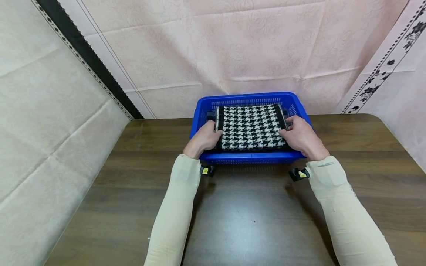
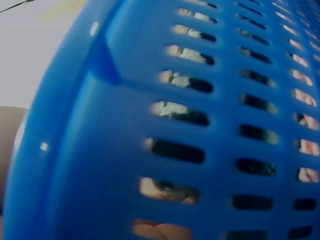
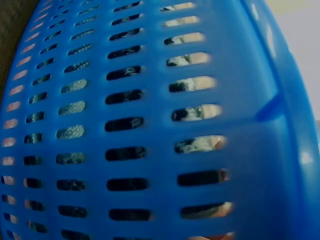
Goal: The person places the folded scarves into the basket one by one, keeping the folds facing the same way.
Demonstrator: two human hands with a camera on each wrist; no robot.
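A folded black-and-white houndstooth cloth [image 1: 251,127] lies inside a blue plastic basket [image 1: 246,156]. My left hand [image 1: 205,136] pinches its left edge, thumb on top. On the opposite side my right hand [image 1: 301,136] grips the right edge the same way, with the thumb over the pattern. Most fingertips are hidden below the cloth's sides. Both wrist views look at the slotted basket wall [image 2: 115,130] from outside. Through the slots, bits of dark and white cloth and of fingers show.
The basket stands at the back of a brown wooden table [image 1: 253,214], close to a pale cloth-covered wall [image 1: 233,48]. Dark items [image 1: 211,115] partly show beside the folded cloth in the basket. Another pale covering [image 1: 60,122] hangs at the left.
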